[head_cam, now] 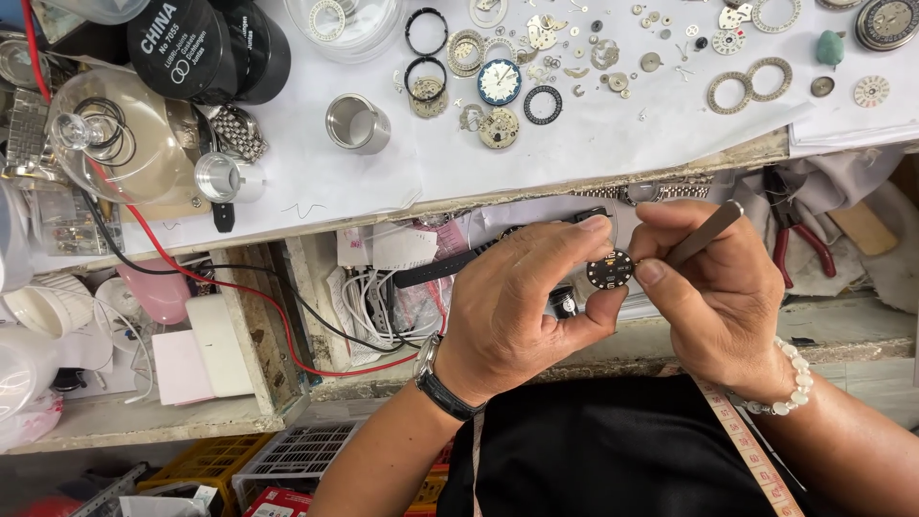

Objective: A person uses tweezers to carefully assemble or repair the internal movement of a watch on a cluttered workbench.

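- Head view: the left hand (517, 306) is pinching a small black watch dial (610, 269) by its edge, fingers closed on it, holding it over the gap just in front of the bench edge.
- The right hand (723, 292) is closed around steel tweezers (704, 235); thumb and forefinger are also touching the dial's right rim.
- The tweezer tips are hidden behind the fingers, so contact with the dial cannot be told.
- Step in hand, as judged: dial is being steadied and worked on between both hands.
- Next move is likely calling for fine tip placement on the dial face without slipping or scratching.
- On the white paper (402, 163) of the bench above, a blue-faced dial (499, 81), loose rings and gears are lying well apart from the hands.
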